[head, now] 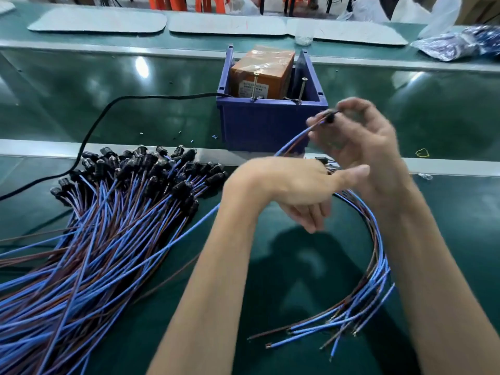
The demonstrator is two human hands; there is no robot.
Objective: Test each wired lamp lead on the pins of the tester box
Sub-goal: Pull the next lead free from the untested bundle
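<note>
From the head camera, your right hand (357, 136) pinches the black lamp end of one lamp lead (330, 119) just right of the blue tester box (270, 123), near its two upright pins (254, 86). Your left hand (292, 190) hangs below it, fingers loose and straight. A heap of leads (108, 217) lies to the left on the glossy green belt (446, 109). Grey mats (97, 20) and orange stools (173, 2) sit beyond.

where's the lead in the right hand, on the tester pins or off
Off: the right hand pinches the lead in the air beside the blue bin, apart from both pins.
</note>
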